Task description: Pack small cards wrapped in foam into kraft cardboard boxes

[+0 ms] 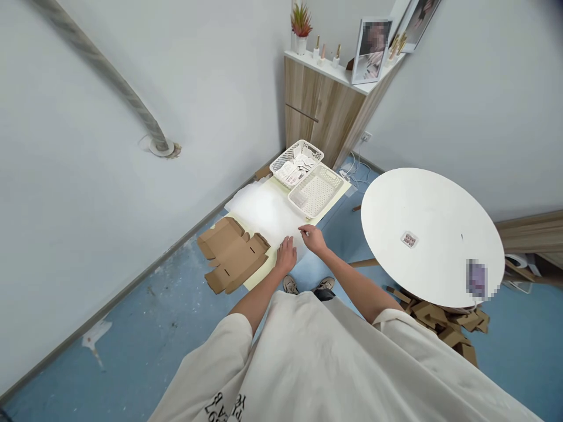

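A stack of thin, white translucent sheets (259,206) lies on the low pale-yellow table in front of me. My left hand (287,255) rests on the near edge of the sheets, its fingers stretched out. My right hand (312,238) is closed in a pinch at the near right edge of the top sheet; the fingertips are small, but the sheet's edge appears to be between them. Left of my left hand lies an unfolded brown cardboard box (235,255). Beyond my right hand stands a white perforated basket (317,190) holding a small clear item.
A second white basket (297,164) holds printed papers or packets. On the right, a round white table (433,217) carries a small clear pack (409,239); brown cardboard boxes (453,328) lie beneath it. A wooden cabinet (323,99) and walls border the corner.
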{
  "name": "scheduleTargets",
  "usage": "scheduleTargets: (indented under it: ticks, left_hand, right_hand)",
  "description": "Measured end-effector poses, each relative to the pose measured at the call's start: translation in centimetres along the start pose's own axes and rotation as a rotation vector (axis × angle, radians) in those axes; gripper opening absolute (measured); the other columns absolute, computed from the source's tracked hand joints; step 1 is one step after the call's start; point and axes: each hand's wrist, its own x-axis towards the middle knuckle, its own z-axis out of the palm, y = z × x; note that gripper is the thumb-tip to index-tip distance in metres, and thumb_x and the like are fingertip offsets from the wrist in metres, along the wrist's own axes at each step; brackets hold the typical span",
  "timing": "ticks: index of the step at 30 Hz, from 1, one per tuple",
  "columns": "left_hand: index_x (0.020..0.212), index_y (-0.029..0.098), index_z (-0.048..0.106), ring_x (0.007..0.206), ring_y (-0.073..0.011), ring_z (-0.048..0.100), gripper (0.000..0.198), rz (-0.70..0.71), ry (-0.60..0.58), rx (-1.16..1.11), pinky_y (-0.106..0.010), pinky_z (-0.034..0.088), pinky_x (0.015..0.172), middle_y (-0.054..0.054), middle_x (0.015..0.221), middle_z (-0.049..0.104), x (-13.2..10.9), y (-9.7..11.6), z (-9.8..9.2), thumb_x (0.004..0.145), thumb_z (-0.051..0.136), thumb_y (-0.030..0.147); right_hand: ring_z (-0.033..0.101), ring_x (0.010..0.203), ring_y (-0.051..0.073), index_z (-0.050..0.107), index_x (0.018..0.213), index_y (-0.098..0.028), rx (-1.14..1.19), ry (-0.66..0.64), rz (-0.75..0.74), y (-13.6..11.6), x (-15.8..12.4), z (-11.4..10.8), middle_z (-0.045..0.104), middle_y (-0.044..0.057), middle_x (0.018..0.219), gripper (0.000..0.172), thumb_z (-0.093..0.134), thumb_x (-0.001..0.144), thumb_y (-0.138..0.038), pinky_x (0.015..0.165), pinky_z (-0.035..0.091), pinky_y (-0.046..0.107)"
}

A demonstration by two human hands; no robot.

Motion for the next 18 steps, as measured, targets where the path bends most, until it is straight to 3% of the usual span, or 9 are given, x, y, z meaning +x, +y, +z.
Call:
scheduleTargets:
  ticks: [4,8,13,18]
  left_hand:
    - [0.157,0.019,0.02,0.148,-0.0291,0.028,0.058,0.051,0.104,-0.008,-0.048,0.032,0.116,-0.014,0.164,0.022,1.3,2.8,-1.1,0.103,0.027,0.038]
    - [0.158,0.02,0.02,0.15,-0.0296,0.023,0.06,0.149,0.125,0.012,-0.048,0.028,0.118,-0.013,0.166,0.018,3.3,6.6,-1.7,0.103,0.03,0.041]
    - [0.158,0.019,0.02,0.151,-0.0289,0.023,0.061,0.278,0.065,0.074,-0.047,0.026,0.119,-0.012,0.166,0.019,5.7,12.5,-0.5,0.102,0.032,0.04]
    - [0.158,0.019,0.02,0.151,-0.0304,0.022,0.063,0.367,-0.016,0.111,-0.049,0.024,0.12,-0.013,0.166,0.019,8.3,19.0,3.1,0.101,0.034,0.04]
  right_hand:
    - [0.062,0.11,0.019,0.069,0.122,-0.022,0.104,0.221,0.058,-0.2,0.1,-3.9,0.066,0.004,0.128,0.046,0.042,0.086,-0.016,0.103,0.047,0.033]
    - [0.061,0.111,0.021,0.07,0.121,-0.02,0.197,0.365,0.149,2.2,-0.8,-8.8,0.067,0.005,0.128,0.048,0.042,0.083,-0.019,0.102,0.047,0.034]
    - [0.064,0.1,0.022,0.069,0.125,-0.017,0.266,0.492,0.311,7.8,-3.0,-14.5,0.068,0.007,0.126,0.051,0.045,0.081,-0.025,0.094,0.052,0.035]
    - [0.066,0.088,0.021,0.066,0.13,-0.016,0.382,0.566,0.425,15.0,-5.5,-19.3,0.067,0.009,0.128,0.055,0.048,0.078,-0.027,0.084,0.056,0.036]
